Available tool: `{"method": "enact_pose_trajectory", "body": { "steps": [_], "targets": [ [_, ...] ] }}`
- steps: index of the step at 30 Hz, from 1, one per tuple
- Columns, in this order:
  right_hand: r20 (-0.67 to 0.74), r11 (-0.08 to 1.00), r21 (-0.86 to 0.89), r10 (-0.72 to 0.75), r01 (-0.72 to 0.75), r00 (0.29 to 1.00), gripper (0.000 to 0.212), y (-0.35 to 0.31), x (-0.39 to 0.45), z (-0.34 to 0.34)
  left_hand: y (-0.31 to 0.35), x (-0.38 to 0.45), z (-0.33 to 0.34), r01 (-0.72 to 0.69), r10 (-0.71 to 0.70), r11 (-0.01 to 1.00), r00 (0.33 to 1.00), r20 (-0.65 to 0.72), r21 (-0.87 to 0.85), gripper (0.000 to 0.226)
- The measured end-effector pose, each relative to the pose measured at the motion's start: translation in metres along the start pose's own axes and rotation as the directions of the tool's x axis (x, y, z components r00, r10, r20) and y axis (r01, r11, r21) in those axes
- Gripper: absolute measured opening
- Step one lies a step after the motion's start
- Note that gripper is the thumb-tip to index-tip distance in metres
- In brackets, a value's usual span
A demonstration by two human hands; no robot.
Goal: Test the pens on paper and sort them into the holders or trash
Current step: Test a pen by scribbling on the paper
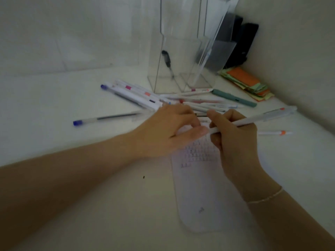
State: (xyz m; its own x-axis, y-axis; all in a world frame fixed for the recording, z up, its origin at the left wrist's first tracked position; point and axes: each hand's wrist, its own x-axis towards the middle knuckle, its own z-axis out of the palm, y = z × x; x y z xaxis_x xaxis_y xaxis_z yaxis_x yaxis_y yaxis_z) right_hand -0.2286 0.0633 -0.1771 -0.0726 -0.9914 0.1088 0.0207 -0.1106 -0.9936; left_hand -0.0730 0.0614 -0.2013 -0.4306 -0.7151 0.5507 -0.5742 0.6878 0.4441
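My right hand (pixel 233 142) grips a white pen (pixel 262 118) with its tip down over the sheet of paper (pixel 203 192), which carries rows of small pen marks. My left hand (pixel 166 131) rests with its fingers on the paper's top edge, thumb close to the pen tip. A pile of several pens (pixel 181 100) lies just behind both hands. Two clear holders stand at the back: the left holder (pixel 163 77) has a dark pen (pixel 167 62) in it, the right holder (pixel 201 77) a pale one.
Two clear pens with blue caps (pixel 78 122) lie at the left. A teal pen (pixel 233 97) and a white pen with an orange band (pixel 277 132) lie at the right. Coloured sticky notes (pixel 248 84) and a dark object (pixel 243 44) sit by the right wall.
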Motion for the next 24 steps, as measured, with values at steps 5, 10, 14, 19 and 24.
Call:
{"method": "enact_pose_trajectory", "body": {
  "steps": [5, 10, 14, 19, 24],
  "targets": [
    [0.06, 0.981, -0.175, -0.072, 0.082, 0.996, 0.036, -0.006, 0.013, 0.018, -0.004, 0.002, 0.0, 0.084, -0.082, 0.974, 0.996, 0.021, -0.211, 0.027],
    [0.122, 0.998, -0.024, 0.062, -0.06, 0.991, 0.042, -0.019, 0.017, 0.023, -0.005, 0.002, -0.002, 0.082, -0.086, 0.963, 0.996, -0.004, -0.256, 0.019],
    [0.161, 0.946, 0.262, 0.154, -0.192, 0.975, 0.067, -0.039, 0.024, 0.012, -0.009, 0.001, 0.002, 0.141, -0.145, 0.975, 0.989, -0.011, -0.172, 0.025],
    [0.314, 0.886, 0.331, 0.221, -0.325, 0.923, 0.063, -0.043, 0.029, 0.012, -0.01, 0.0, -0.001, 0.191, -0.193, 0.961, 0.981, 0.012, -0.198, 0.028],
    [0.373, 0.893, 0.305, 0.207, -0.33, 0.904, 0.053, -0.046, 0.032, 0.004, -0.01, -0.001, 0.0, 0.132, -0.137, 0.983, 0.99, -0.031, -0.128, 0.026]
  ]
}}
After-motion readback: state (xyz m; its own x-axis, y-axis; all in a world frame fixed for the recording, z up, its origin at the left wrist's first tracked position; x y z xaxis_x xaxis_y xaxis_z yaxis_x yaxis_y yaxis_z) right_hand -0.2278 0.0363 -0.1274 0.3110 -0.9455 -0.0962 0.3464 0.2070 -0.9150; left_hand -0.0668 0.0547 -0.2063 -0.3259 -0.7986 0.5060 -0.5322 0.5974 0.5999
